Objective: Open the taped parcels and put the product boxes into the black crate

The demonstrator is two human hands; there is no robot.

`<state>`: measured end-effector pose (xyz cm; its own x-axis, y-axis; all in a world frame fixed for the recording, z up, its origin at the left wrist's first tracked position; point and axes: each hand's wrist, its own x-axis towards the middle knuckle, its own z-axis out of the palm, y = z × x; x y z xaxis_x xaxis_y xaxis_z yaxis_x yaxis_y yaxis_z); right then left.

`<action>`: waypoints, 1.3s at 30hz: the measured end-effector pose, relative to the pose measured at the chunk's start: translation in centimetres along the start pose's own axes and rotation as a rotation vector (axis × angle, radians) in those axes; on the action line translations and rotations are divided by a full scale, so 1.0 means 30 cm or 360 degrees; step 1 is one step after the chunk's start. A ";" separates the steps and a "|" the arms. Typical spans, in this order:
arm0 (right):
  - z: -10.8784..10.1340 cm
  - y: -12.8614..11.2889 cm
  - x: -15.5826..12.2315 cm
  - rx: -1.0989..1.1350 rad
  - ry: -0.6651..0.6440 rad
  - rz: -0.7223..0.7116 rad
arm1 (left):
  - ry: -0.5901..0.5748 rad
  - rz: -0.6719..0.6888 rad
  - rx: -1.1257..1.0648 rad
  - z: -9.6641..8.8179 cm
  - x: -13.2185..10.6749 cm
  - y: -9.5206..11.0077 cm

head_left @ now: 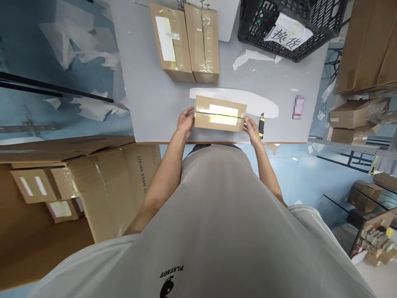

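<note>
A small cardboard box (220,125) with a white label slit along its taped seam lies at the table's near edge. My left hand (186,121) grips its left end, fingers at the side. At the opposite end my right hand (252,127) holds the box with thumb and fingers. Just right of that hand lies a black and yellow utility knife (261,126). Behind the box, partly under it, is a long white strip of paper (260,105).
Two taped cardboard boxes (203,45) stand at the back of the table (149,103). A black crate (257,41) with a handwritten sign is at back right. A pink blurred item (298,107) lies to the right. A large open carton (108,186) holding smaller boxes is at left.
</note>
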<state>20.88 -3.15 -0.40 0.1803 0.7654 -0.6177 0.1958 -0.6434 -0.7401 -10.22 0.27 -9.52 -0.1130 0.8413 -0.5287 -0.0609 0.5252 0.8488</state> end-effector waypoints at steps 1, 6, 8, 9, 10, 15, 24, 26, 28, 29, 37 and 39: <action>0.007 -0.004 0.001 -0.0015 0.0060 -0.0033 | 0.0076 -0.0057 -0.0057 -0.014 -0.012 0.004; 0.029 -0.050 0.001 -0.0170 0.0203 -0.0192 | 0.0169 -0.0092 -0.0080 -0.056 -0.077 0.060; 0.031 -0.080 0.005 -0.0283 0.0219 -0.0272 | 0.0139 -0.0058 -0.0006 -0.056 -0.098 0.096; 0.030 -0.096 0.011 -0.0348 0.0220 -0.0317 | 0.0124 -0.0027 0.0037 -0.055 -0.108 0.114; 0.029 -0.112 0.019 -0.0420 0.0209 -0.0361 | 0.0105 0.0014 0.0087 -0.054 -0.118 0.131; 0.030 -0.147 0.104 -0.0789 0.0077 -0.0514 | -0.0021 0.0212 0.0352 -0.065 -0.197 0.175; 0.181 -0.093 0.205 -0.1231 0.0057 -0.0484 | -0.0464 0.0149 0.0912 -0.051 -0.313 0.134; 0.204 -0.086 0.207 -0.1260 0.0058 -0.0502 | -0.0469 0.0153 0.0921 -0.034 -0.319 0.134; 0.206 -0.080 0.211 -0.1259 0.0047 -0.0546 | -0.0466 0.0171 0.0933 -0.023 -0.322 0.139; 0.199 -0.077 0.213 -0.1245 0.0036 -0.0575 | -0.0463 0.0183 0.0952 -0.021 -0.324 0.143; 0.022 -0.028 0.115 -0.1141 0.0066 -0.0662 | -0.0520 0.0378 0.1204 0.025 -0.311 0.180; -0.025 -0.009 0.073 -0.1122 0.0107 -0.0666 | -0.0596 0.0420 0.1324 0.065 -0.296 0.182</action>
<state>21.96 -1.32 -1.35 0.0110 0.9558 -0.2939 0.8150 -0.1789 -0.5512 -7.62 -4.06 -0.20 0.3120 0.8563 -0.4116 0.6633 0.1139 0.7396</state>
